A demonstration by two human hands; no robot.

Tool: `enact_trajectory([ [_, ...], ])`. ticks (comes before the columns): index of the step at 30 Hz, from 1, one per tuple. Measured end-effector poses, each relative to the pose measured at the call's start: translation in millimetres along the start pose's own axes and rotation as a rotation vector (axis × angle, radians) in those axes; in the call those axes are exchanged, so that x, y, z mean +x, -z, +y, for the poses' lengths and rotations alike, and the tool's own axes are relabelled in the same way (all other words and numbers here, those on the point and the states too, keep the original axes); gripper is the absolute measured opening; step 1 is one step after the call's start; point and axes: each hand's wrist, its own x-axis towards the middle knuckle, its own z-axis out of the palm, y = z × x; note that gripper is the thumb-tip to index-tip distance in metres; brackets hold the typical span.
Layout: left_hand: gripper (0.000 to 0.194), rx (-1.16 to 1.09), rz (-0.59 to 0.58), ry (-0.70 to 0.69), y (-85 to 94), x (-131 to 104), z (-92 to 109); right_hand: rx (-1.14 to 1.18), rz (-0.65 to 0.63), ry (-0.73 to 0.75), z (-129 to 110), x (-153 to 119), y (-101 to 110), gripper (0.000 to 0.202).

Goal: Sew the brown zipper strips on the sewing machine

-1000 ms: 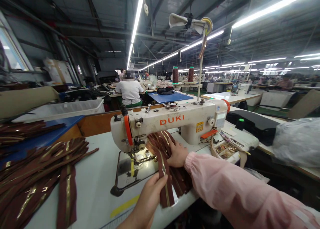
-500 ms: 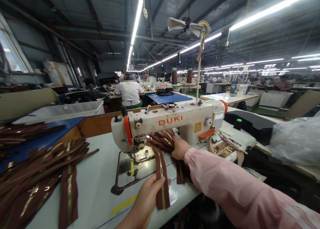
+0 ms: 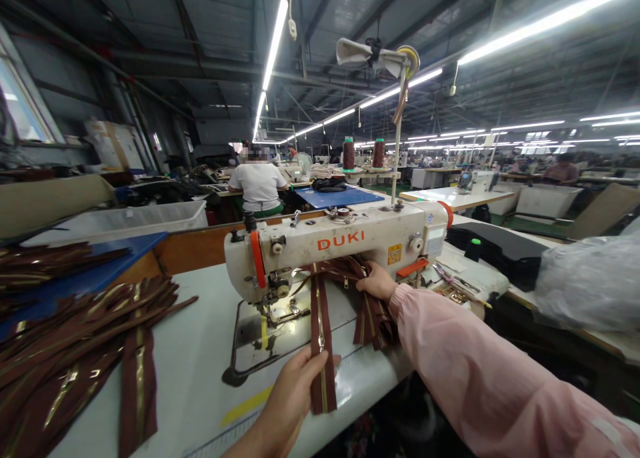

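A brown zipper point(image 3: 321, 311) with gold teeth stretches from under the sewing machine's arm toward me. Near its front end my left hand point(image 3: 300, 385) pinches it, thumb on top. My right hand point(image 3: 377, 283), in a pink sleeve, grips a bundle of brown zippers point(image 3: 370, 321) under the right part of the arm; their ends fan out over the front of the table. The white sewing machine point(image 3: 340, 241) has its needle area and metal plate point(image 3: 270, 345) left of the held zipper. No fabric shows under the presser foot.
A heap of brown zippers point(image 3: 65, 371) covers the table's left side, and more lie on a blue board point(image 3: 145, 245) behind it. Right of the machine are a tray of small metal parts point(image 3: 453, 290) and clear plastic wrapping point(image 3: 585, 278). A person point(image 3: 257, 185) sits ahead.
My right hand has shifted right with the zipper bundle, opening a gap from the single zipper. My left hand stays nearly in place, and its zipper now hangs straighter.
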Motion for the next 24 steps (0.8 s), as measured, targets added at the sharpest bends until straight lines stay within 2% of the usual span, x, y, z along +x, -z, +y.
enact_trajectory([
  [6,0.035,-0.071,0.035,0.035,0.8,-0.8,1.2,0.126,-0.015,-0.055,2.4,-1.7,-3.9,0.057],
  [13,0.028,-0.112,0.071,0.043,0.8,0.1,3.9,0.325,-0.083,-0.137,-2.0,-1.5,-1.7,0.048],
  [19,0.039,-0.049,0.103,0.087,-3.9,-7.8,14.2,0.570,-0.300,-0.304,1.3,-5.2,2.2,0.023],
  [24,0.023,-0.051,0.170,0.059,-11.4,-10.2,20.9,0.777,-0.515,-0.418,10.4,-6.2,7.2,0.003],
])
